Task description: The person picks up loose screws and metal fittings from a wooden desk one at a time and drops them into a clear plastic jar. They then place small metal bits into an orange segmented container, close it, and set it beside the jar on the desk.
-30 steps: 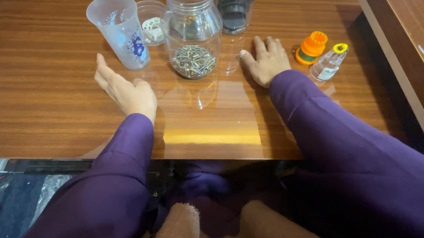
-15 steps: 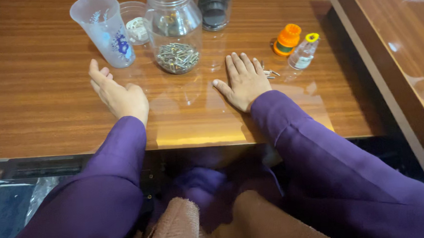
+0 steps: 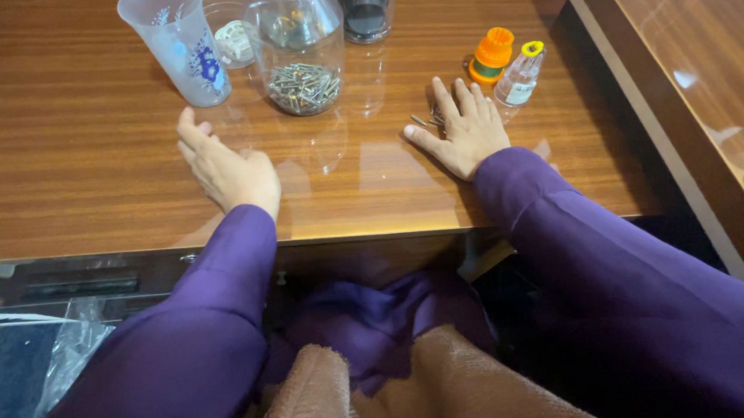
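Note:
My left hand (image 3: 225,166) rests on its edge on the wooden table (image 3: 67,150), fingers together, holding nothing, just below a frosted plastic cup (image 3: 174,42). My right hand (image 3: 464,130) lies flat, palm down, fingers spread, over a few small loose screws (image 3: 425,120). A clear glass jar (image 3: 297,46) with screws in its bottom stands between the hands, farther back. Both arms wear purple sleeves.
Behind the jar are a small clear bowl (image 3: 228,30) and a dark jar (image 3: 366,7). An orange cap-like piece (image 3: 492,55) and a small clear bottle with a yellow cap (image 3: 521,75) stand right of my right hand. A second wooden surface (image 3: 690,69) borders the right.
My right hand has slid to the right, away from the jar and toward the small bottle. My left hand has barely moved. The view has shifted slightly.

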